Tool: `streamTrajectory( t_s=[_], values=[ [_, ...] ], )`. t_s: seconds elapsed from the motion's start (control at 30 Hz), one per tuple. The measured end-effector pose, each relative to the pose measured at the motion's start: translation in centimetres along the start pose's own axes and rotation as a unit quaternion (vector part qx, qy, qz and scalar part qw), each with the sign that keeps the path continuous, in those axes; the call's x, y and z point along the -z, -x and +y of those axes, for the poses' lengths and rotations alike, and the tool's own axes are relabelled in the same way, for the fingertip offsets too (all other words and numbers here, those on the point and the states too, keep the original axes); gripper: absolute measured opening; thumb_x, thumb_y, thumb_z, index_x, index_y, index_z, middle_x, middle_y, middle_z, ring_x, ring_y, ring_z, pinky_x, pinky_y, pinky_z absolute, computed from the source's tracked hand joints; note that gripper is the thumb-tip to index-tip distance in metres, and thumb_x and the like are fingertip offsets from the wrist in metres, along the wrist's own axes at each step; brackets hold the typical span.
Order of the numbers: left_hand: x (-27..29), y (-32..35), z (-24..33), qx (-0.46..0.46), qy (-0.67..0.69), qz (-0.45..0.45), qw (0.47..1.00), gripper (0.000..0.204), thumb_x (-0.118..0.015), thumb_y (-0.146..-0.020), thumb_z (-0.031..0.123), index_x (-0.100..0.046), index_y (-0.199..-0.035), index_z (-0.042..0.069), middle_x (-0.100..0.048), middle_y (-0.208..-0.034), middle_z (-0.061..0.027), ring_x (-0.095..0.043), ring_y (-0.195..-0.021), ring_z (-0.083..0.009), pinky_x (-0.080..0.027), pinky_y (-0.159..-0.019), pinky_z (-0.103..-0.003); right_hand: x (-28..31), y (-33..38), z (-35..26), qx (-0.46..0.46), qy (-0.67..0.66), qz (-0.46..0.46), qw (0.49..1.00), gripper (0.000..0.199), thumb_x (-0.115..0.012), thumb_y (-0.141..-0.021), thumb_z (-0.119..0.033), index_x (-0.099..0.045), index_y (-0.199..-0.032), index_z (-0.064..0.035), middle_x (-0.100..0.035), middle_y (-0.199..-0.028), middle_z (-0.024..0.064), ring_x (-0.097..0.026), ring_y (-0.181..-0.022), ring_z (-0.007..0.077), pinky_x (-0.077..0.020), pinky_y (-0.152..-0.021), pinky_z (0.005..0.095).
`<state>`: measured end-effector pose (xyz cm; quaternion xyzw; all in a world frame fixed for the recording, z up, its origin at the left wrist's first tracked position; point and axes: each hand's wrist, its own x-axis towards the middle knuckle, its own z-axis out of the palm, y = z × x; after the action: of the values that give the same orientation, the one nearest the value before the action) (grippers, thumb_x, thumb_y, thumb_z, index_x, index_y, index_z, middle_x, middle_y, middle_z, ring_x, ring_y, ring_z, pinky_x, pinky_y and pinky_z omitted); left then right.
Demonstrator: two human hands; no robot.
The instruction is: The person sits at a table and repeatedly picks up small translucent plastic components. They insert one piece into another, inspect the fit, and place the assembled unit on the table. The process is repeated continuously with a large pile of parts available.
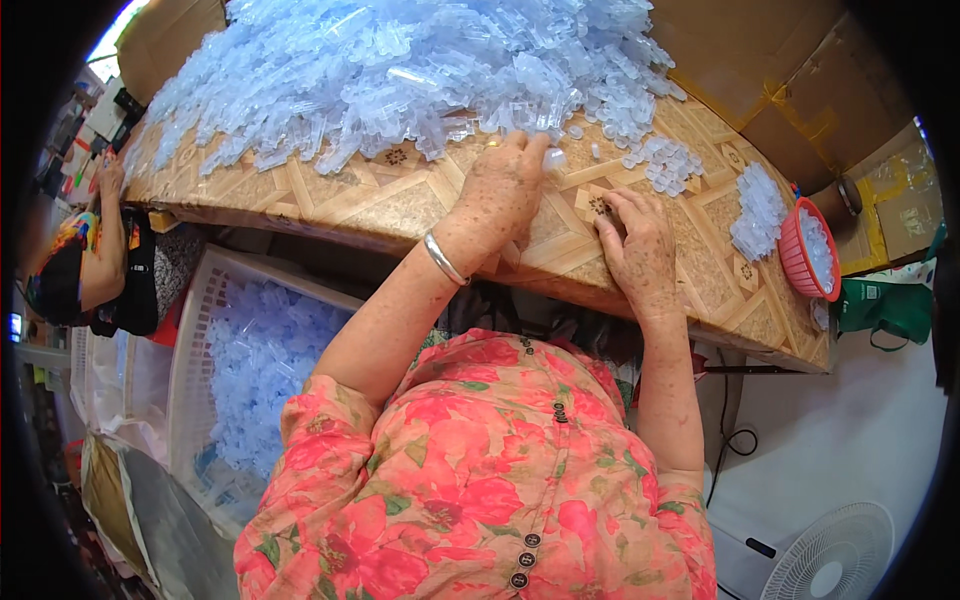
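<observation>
A big heap of clear, bluish plastic tubes and caps (400, 80) covers the far side of the table (400, 215). At the near edge of that heap my left hand (500, 190), with a silver bangle on its wrist, is closed with its fingers bent down. A small translucent cap (554, 158) shows beside its fingertips; whether the fingers grip it or another piece is hidden. My right hand (642, 250) rests on the tabletop to the right, thumb and fingers apart, holding nothing visible. Past it lies a cluster of small round caps (668, 165).
A smaller pile of clear pieces (758, 212) lies beside a red plastic basket (806, 250) at the table's right end. Cardboard (800, 90) stands behind. A white crate (185, 370) of clear pieces sits below left, a fan (828, 575) lower right. Another person's arm (105, 240) is far left.
</observation>
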<state>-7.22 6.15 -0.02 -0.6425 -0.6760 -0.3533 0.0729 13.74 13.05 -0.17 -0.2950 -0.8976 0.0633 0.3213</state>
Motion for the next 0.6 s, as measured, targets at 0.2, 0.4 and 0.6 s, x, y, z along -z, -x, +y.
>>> streamTrajectory(
  t_s=[0.2,0.4,0.6],
  values=[
    [0.4,1.2,-0.3,0.079,0.174,-0.021,0.981,0.054,-0.053,-0.088,-0.006,-0.050,-0.141,-0.001,-0.067,-0.102,-0.0176,-0.068,-0.077,-0.0278,-0.056,-0.073,-0.036,-0.2,0.3,-1.8,-0.037,-0.154,0.017,0.987,0.044,-0.077,-0.083,-0.018,-0.065,-0.121,0.0000,-0.067,-0.119,0.0164,-0.063,-0.105,0.0342,-0.0504,-0.092,0.0432],
    [-0.6,2.8,2.5,0.170,0.452,-0.066,0.873,0.056,-0.054,-0.091,-0.007,-0.045,-0.146,-0.002,-0.065,-0.108,-0.0072,-0.065,-0.081,-0.0079,-0.056,-0.069,-0.024,0.9,0.8,-4.3,-0.105,-0.208,-0.006,0.972,0.056,-0.083,-0.079,-0.020,-0.063,-0.128,-0.0019,-0.069,-0.111,0.0138,-0.066,-0.093,0.0250,-0.0535,-0.085,0.0386],
    [0.4,2.8,4.8,0.184,0.563,-0.117,0.797,0.051,-0.058,-0.093,-0.005,-0.047,-0.143,-0.001,-0.065,-0.120,-0.0096,-0.068,-0.091,-0.0104,-0.059,-0.079,-0.025,2.0,1.9,-2.8,-0.131,-0.256,0.023,0.957,0.050,-0.076,-0.084,-0.009,-0.063,-0.131,-0.0016,-0.070,-0.098,0.0081,-0.063,-0.081,0.0159,-0.0531,-0.077,0.0313]
  ],
)
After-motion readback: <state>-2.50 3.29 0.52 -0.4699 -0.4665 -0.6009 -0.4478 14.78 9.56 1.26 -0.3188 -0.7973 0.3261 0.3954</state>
